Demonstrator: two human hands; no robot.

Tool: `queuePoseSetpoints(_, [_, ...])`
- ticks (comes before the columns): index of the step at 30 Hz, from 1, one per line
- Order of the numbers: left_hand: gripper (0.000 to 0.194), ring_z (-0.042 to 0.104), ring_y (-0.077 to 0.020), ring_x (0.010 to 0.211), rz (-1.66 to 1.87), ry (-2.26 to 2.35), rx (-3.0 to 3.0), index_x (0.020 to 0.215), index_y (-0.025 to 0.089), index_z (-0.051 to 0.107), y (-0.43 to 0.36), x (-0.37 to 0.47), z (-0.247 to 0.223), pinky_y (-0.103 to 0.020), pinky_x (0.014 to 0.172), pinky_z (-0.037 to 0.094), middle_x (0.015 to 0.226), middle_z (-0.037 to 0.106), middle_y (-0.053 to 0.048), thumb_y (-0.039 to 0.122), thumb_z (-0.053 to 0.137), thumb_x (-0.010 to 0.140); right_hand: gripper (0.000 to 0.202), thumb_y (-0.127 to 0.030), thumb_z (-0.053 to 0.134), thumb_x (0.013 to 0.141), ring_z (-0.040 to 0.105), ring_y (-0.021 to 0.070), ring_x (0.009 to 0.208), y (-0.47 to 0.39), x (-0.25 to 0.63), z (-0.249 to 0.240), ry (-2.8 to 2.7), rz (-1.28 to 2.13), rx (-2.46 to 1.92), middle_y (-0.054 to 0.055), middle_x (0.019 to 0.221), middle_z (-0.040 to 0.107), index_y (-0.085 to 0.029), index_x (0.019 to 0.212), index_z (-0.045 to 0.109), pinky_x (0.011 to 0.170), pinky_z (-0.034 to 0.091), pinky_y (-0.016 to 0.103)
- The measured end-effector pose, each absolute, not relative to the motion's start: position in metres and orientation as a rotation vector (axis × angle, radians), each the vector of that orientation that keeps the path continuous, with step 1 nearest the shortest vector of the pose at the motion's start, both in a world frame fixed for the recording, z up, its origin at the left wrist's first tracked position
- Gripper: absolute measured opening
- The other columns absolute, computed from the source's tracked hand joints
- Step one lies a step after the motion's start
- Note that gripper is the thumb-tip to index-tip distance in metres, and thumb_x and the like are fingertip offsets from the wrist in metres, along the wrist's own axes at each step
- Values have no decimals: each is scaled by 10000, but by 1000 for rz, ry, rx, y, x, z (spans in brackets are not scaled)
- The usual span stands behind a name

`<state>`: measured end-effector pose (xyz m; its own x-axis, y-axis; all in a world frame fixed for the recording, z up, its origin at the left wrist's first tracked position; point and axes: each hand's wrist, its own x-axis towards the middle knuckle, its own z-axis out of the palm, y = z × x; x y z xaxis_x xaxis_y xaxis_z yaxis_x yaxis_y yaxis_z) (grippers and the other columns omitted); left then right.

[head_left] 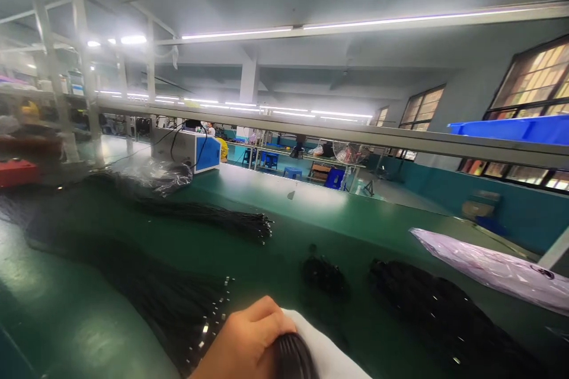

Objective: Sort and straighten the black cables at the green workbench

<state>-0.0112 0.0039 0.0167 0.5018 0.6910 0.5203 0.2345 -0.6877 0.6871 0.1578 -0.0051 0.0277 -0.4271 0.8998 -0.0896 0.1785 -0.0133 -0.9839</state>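
My left hand [254, 336] is at the bottom middle, its fingers closed round a coiled bundle of black cables [291, 358]. Right behind the cables is a smooth white shape [322, 346]; whether it is cloth, paper or a glove I cannot make out. My right hand does not show. To the left of my hand, a long spread of black cables [146, 284] with small shiny metal ends lies on the green table [284, 272]. Another bundle of black cables [222, 219] lies farther back. A small black coil [324, 275] sits just beyond my hand.
At the right lie a large heap of black cables [440, 308] and a pinkish plastic bag [484, 263]. A grey and blue machine [191, 151] stands at the back left, clear plastic wrap [155, 177] before it. A shelf rail [311, 130] crosses above, bearing a blue bin [515, 128].
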Motion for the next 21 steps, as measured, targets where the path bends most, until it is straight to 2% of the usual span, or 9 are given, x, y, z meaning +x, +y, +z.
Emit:
queuePoseSetpoints(2, [274, 585, -138, 738, 1057, 819, 2175, 867, 166, 670, 5, -10, 19, -199, 667, 452, 813, 587, -45, 90, 412, 817, 136, -262, 717, 704, 532, 163, 772, -2, 156, 27, -1607, 1489, -1168, -12, 752, 561, -181, 759, 622, 806, 460, 343])
queuePoseSetpoints(4, [251, 587, -142, 750, 1022, 904, 2085, 870, 171, 672, 7, -9, 20, -210, 671, 452, 828, 597, -39, 93, 444, 802, 223, -278, 750, 639, 527, 151, 722, -4, 156, 29, -1526, 1630, -1100, -5, 727, 550, -162, 770, 612, 740, 457, 321])
queuePoseSetpoints(6, [238, 583, -129, 697, 983, 981, 1917, 953, 194, 647, 9, -7, 19, -211, 633, 457, 830, 605, -12, 121, 484, 797, 355, -336, 773, 605, 563, 164, 736, -7, 156, 31, -1371, 1871, -940, 31, 762, 576, -125, 840, 610, 715, 456, 316])
queuePoseSetpoints(9, [190, 554, -109, 576, 966, 1044, 1710, 957, 206, 596, 11, -3, 15, -203, 531, 445, 722, 586, 36, 171, 513, 790, 423, -387, 759, 652, 592, 159, 747, -12, 156, 31, -1140, 2073, -736, 80, 826, 600, -93, 916, 611, 669, 450, 272])
queuePoseSetpoints(11, [122, 546, -110, 514, 965, 1047, 1612, 866, 198, 563, 11, 0, 11, -203, 475, 432, 633, 558, 56, 168, 510, 760, 360, -366, 732, 701, 578, 141, 736, -13, 155, 29, -1100, 2052, -670, 84, 853, 603, -98, 919, 628, 622, 442, 242])
queuePoseSetpoints(14, [143, 524, -105, 418, 924, 1058, 1491, 843, 200, 515, 13, 4, 7, -198, 386, 404, 602, 551, 72, 158, 511, 707, 326, -360, 706, 728, 577, 152, 713, -12, 154, 24, -1162, 1996, -665, 79, 810, 607, -96, 907, 642, 611, 460, 267])
queuePoseSetpoints(17, [92, 515, -99, 402, 870, 1156, 1542, 802, 201, 508, 18, 9, 2, -186, 358, 373, 597, 549, 72, 196, 528, 713, 367, -367, 742, 677, 580, 148, 673, -8, 153, 15, -1196, 1985, -751, 76, 767, 602, -75, 869, 628, 613, 469, 274])
queuePoseSetpoints(21, [70, 511, -109, 433, 727, 1290, 1666, 734, 199, 503, 28, 13, 1, -198, 385, 325, 563, 547, 66, 210, 558, 693, 357, -380, 731, 683, 576, 131, 559, -5, 152, 1, -1240, 1947, -856, 68, 674, 618, -91, 841, 592, 513, 438, 226])
